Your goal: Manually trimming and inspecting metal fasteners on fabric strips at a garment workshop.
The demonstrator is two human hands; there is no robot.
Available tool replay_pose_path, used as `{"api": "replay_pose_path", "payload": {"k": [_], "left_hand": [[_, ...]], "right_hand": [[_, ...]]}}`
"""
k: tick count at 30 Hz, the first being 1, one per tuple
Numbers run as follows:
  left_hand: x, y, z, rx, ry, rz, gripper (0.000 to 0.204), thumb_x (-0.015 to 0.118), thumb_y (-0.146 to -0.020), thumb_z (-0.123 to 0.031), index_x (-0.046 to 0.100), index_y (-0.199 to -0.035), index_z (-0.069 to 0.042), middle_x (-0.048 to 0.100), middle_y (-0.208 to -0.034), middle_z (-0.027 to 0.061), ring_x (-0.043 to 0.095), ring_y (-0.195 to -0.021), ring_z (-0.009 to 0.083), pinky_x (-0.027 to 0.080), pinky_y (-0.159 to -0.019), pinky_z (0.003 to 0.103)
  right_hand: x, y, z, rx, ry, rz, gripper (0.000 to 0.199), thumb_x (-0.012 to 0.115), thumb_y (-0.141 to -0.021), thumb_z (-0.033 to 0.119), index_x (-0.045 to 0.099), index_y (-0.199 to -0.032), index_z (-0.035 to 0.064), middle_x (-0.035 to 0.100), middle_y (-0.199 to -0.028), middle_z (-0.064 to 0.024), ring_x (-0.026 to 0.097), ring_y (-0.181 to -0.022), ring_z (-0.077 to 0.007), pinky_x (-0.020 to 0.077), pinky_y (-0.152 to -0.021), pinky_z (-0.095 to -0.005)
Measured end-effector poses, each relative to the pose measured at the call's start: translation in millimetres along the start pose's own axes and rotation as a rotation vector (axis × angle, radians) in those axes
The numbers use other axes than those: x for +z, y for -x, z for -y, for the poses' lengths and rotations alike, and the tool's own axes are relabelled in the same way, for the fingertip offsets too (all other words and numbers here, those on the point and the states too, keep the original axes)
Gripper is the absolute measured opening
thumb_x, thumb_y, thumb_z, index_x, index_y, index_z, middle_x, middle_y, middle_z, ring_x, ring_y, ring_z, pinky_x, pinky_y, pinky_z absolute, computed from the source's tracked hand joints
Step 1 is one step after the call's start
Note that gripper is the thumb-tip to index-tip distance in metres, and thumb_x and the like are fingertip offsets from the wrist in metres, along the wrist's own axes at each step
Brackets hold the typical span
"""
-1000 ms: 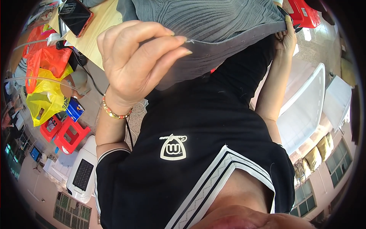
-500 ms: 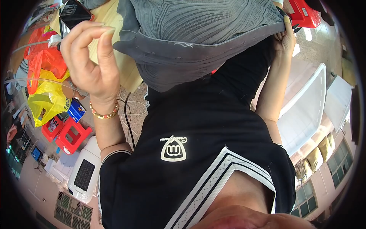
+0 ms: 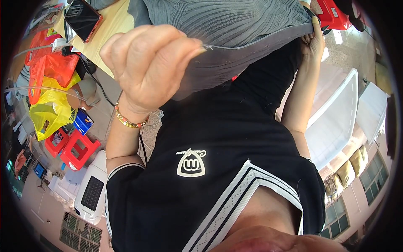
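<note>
Grey ribbed cloth (image 3: 235, 25) was the largest item in hand; it spanned the top of the view, stretched between both hands above the black shirt (image 3: 210, 138), with its hemmed lower edge running across at chest height. The yellow desk (image 3: 107, 31) lay behind it at upper left, carrying a phone (image 3: 82, 17) with an orange rim and a black cable (image 3: 94, 82) trailing off the edge. Below the desk sat red and yellow bags (image 3: 50, 92), then red stools (image 3: 71, 145) on the floor. Left hand (image 3: 147, 67) was raised close to the camera, fingers (image 3: 180, 44) closed in a pinch on the hem of the cloth; a thin pale thread or needle appeared at the fingertips, too fine to identify. Right hand (image 3: 312, 40) held the far end of the hem, fingers curled on it; how firm the hold was could not be told. Judged risks: the pinch on the left covered little fabric, so added tension across the cloth could pull the hem free and let that end drop. If the fine item was a needle, a slip under tension could prick a fingertip. The loose cable near the left elbow could catch and drag the phone from the desk.
</note>
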State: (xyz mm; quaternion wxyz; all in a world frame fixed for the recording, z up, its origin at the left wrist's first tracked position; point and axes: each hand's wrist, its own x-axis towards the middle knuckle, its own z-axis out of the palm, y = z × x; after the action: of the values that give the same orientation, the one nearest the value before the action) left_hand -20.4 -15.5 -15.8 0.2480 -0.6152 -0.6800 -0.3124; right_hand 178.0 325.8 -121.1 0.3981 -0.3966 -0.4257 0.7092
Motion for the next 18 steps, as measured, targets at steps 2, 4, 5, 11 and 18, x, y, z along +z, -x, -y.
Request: {"api": "replay_pose_path", "payload": {"k": [2, 4, 5, 11, 18], "left_hand": [[3.5, 2.6, 5.5, -0.063, -0.004, -0.013, 0.015, 0.075, -0.074, -0.021, 0.068, -0.087, -0.017, 0.062, -0.089, -0.0041, 0.056, -0.085, 0.0169, 0.036, -0.08, 0.032], [3.6, 3.2, 9.9, -0.075, -0.002, -0.021, 0.011, 0.073, -0.077, -0.017, 0.067, -0.086, -0.016, 0.062, -0.09, -0.0025, 0.056, -0.085, 0.0182, 0.037, -0.079, 0.032], [3.0, 5.6, 14.5, -0.109, -0.003, -0.047, 0.01, 0.073, -0.078, -0.017, 0.067, -0.086, -0.015, 0.062, -0.09, -0.0014, 0.056, -0.086, 0.0186, 0.037, -0.079, 0.033], [-9.9, 3.4, 3.5, -0.095, -0.001, 0.032, 0.019, 0.076, -0.075, -0.021, 0.071, -0.092, -0.016, 0.063, -0.091, -0.0018, 0.056, -0.086, 0.0163, 0.037, -0.079, 0.032], [-9.2, -0.6, -5.0, -0.001, -0.031, 0.101, 0.026, 0.079, -0.071, -0.017, 0.073, -0.097, -0.017, 0.064, -0.094, -0.0054, 0.056, -0.088, 0.0132, 0.036, -0.08, 0.03]], "right_hand": [[5.4, 3.1, 1.8, 0.008, 0.023, -0.008, 0.034, 0.068, -0.089, 0.019, 0.049, -0.061, 0.0154, 0.04, -0.047, 0.0083, 0.03, -0.036, -0.0033, 0.0184, -0.038, -0.0199], [-0.5, 0.4, -0.7, 0.005, 0.004, 0.004, 0.027, 0.069, -0.088, 0.017, 0.053, -0.066, 0.013, 0.04, -0.048, 0.0076, 0.031, -0.036, -0.0043, 0.0193, -0.038, -0.0207], [-3.6, -0.8, -1.7, 0.002, -0.015, 0.014, 0.02, 0.069, -0.087, 0.014, 0.057, -0.072, 0.0107, 0.04, -0.049, 0.0068, 0.031, -0.037, -0.0053, 0.0202, -0.039, -0.0214], [2.2, 3.0, -0.1, 0.009, 0.015, -0.019, 0.033, 0.069, -0.089, 0.019, 0.05, -0.062, 0.0156, 0.04, -0.047, 0.0088, 0.03, -0.036, -0.0032, 0.0191, -0.039, -0.0199], [1.2, -2.6, 0.5, 0.026, -0.002, 0.018, 0.036, 0.068, -0.09, 0.019, 0.048, -0.06, 0.0163, 0.039, -0.046, 0.0087, 0.029, -0.035, -0.0033, 0.0189, -0.038, -0.0202]]}}
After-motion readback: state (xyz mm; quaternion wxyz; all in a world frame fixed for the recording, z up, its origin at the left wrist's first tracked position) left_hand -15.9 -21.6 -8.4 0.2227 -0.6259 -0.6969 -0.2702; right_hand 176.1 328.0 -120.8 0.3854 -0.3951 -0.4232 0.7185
